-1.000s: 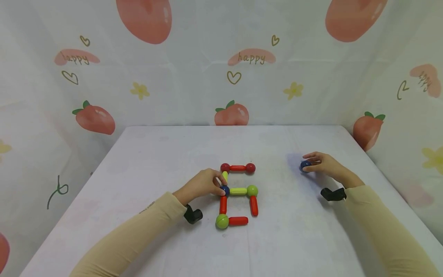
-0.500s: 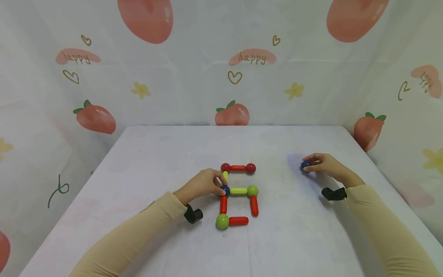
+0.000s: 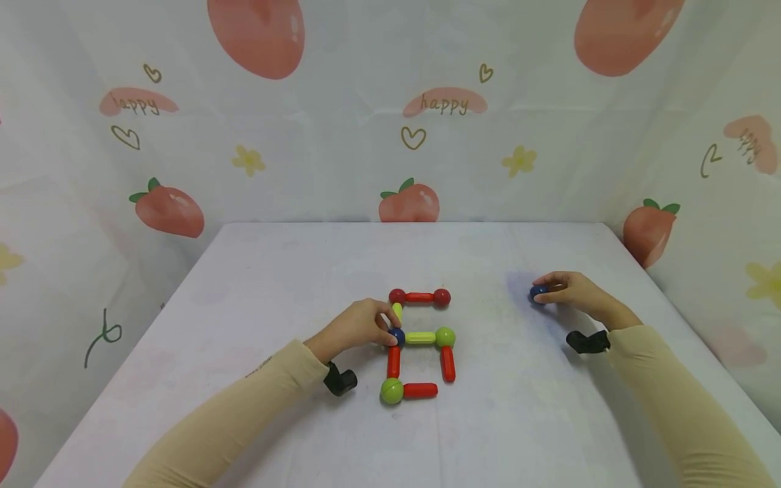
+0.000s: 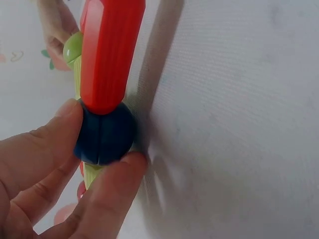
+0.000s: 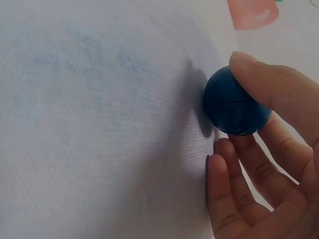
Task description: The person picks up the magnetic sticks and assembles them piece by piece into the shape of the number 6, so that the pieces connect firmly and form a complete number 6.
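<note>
My left hand (image 3: 361, 322) pinches a dark blue ball (image 4: 105, 132) between thumb and fingers. That ball is one joint of a flat figure of magnetic rods and balls. A red rod (image 3: 393, 362) runs from it to a green ball (image 3: 392, 391), which bears another red rod (image 3: 420, 390). A yellow rod (image 3: 420, 337) links it to a second green ball (image 3: 445, 337), with a red rod (image 3: 448, 364) below. Another yellow rod (image 3: 397, 312) leads up to a red ball (image 3: 397, 296). At the right, my right hand (image 3: 573, 291) pinches a loose blue ball (image 5: 235, 102) at the tabletop.
A red rod (image 3: 419, 297) joins the upper red ball to another red ball (image 3: 442, 297). The white table (image 3: 293, 271) meets a peach-printed cloth (image 3: 342, 122) at the back. A black wrist camera (image 3: 340, 379) sits under the left wrist, another black camera (image 3: 588, 341) under the right.
</note>
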Demonstrator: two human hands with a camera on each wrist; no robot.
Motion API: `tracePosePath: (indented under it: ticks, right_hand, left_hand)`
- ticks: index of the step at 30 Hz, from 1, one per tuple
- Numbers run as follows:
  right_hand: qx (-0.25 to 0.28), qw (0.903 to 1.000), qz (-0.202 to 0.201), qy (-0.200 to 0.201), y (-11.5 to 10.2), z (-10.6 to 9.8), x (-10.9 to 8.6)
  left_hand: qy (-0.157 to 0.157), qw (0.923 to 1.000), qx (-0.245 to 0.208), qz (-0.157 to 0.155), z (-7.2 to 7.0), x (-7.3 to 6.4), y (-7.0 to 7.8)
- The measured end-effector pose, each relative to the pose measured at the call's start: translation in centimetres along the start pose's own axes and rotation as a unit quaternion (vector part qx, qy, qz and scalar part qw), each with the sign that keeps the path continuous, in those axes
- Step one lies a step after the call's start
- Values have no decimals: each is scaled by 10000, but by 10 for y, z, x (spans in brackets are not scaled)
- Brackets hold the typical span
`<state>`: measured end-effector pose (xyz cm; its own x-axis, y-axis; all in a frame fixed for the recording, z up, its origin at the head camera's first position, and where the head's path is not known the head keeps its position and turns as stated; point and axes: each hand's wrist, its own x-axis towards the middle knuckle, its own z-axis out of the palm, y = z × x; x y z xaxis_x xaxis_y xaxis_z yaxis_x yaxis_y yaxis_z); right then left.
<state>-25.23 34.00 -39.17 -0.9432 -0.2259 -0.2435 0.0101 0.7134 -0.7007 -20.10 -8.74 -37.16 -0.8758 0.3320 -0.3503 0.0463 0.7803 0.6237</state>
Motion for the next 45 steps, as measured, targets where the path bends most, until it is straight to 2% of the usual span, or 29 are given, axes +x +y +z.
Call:
tracePosePath:
  ticks: [6, 10, 14, 18, 23, 27, 36, 45]
  right_hand:
    - [-59, 9999, -125, 36, 3, 1, 3]
    - [-22, 9999, -156, 53, 3, 1, 3]
    - [-66, 9999, -138, 75, 4, 1, 3]
    - [-63, 9999, -71, 50, 2, 0, 2]
    - [-43, 10000, -20, 1, 1, 0, 2]
    - [-63, 10000, 18, -21, 1, 0, 2]
    - [-60, 10000, -10, 17, 1, 0, 1]
    - [0, 10000, -89, 23, 1, 0, 0]
  left_hand:
    - [-100, 9999, 16, 50, -4, -1, -1]
    - [17, 9993, 104, 355, -10, -9, 3]
    - [33, 9976, -11, 686, -13, -24, 12]
    - [-194, 9957, -24, 907, -5, -41, 18]
    - [-479, 9936, 62, 1021, 13, -59, 18]
    - [-409, 9936, 342, 998, 26, -67, 16]
    - [-122, 9891, 1190, 855, 38, -71, 15]
    - [-127, 9865, 1303, 987, 40, -70, 13]
